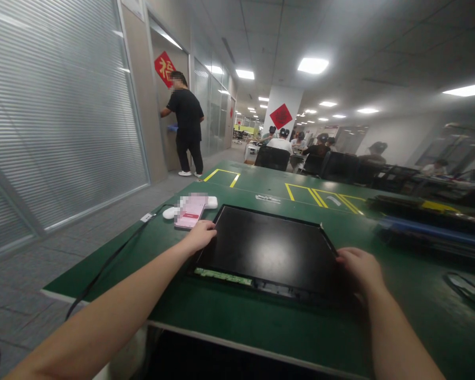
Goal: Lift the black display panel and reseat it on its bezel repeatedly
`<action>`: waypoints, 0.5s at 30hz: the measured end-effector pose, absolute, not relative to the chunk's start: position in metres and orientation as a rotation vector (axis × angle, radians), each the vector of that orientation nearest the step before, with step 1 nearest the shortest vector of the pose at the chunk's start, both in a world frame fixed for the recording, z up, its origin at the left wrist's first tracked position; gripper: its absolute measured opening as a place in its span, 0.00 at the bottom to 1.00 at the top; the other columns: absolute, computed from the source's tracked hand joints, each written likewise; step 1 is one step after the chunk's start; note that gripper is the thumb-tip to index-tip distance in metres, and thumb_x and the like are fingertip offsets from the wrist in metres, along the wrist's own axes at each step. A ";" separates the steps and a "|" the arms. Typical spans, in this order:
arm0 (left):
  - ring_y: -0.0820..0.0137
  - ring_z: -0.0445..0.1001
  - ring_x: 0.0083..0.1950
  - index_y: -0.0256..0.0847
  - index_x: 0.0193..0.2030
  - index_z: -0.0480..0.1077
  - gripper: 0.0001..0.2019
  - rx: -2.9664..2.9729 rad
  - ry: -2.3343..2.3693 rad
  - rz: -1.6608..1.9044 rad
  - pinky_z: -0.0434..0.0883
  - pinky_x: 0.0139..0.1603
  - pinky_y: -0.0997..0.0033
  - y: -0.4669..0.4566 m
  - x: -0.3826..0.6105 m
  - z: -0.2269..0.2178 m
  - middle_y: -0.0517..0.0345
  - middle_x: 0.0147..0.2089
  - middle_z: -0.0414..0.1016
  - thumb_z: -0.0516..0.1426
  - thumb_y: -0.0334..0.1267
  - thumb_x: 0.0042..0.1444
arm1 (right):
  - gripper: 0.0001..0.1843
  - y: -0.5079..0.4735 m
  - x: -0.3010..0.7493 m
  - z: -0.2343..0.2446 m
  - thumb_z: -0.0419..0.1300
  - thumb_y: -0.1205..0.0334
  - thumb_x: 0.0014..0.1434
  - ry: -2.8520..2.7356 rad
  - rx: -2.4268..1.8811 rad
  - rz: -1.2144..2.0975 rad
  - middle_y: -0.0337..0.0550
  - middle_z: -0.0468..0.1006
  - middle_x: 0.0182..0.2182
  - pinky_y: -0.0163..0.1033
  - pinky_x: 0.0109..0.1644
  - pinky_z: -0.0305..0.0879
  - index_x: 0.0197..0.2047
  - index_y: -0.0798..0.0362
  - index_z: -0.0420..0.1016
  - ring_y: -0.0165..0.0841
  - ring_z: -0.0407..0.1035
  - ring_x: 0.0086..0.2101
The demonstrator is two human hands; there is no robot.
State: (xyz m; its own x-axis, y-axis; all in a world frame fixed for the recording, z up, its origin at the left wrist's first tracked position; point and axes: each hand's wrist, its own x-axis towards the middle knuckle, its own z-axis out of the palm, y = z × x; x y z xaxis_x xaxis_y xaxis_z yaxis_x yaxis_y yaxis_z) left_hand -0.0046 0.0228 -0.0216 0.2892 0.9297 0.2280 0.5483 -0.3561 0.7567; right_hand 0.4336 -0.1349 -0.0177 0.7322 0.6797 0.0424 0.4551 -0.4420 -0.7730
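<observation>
A black flat display panel lies on the green table in front of me, with a green circuit strip along its near edge. My left hand grips the panel's left edge, fingers curled over it. At the right edge, my right hand holds the panel with closed fingers.
A pink phone and a white object lie left of the panel, with a black cable running off the table. Dark long parts are stacked at the right. A person stands at a door; several people sit at desks behind.
</observation>
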 end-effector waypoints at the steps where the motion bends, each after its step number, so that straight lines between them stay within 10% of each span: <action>1: 0.56 0.74 0.42 0.40 0.23 0.74 0.08 1.999 1.319 0.906 0.68 0.46 0.62 0.023 -0.004 -0.022 0.51 0.33 0.77 0.54 0.34 0.44 | 0.18 -0.135 0.435 -0.019 0.59 0.52 0.45 -0.849 -2.105 0.356 0.49 0.82 0.28 0.40 0.31 0.63 0.35 0.54 0.81 0.39 0.73 0.28; 15: 0.50 0.70 0.57 0.40 0.28 0.76 0.07 2.038 1.445 0.810 0.63 0.61 0.60 0.022 -0.005 -0.023 0.45 0.47 0.76 0.58 0.36 0.43 | 0.16 -0.132 0.437 -0.020 0.57 0.52 0.48 -0.850 -2.197 0.361 0.44 0.82 0.31 0.42 0.37 0.62 0.36 0.51 0.80 0.41 0.74 0.35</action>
State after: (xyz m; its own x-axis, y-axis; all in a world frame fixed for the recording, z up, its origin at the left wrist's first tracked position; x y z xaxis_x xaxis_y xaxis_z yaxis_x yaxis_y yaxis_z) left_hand -0.0048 0.0224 -0.0230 0.2557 0.9504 0.1769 0.6468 -0.3042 0.6993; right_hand 0.4369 -0.1319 -0.0200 0.7407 0.6719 0.0043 0.4634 -0.5063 -0.7273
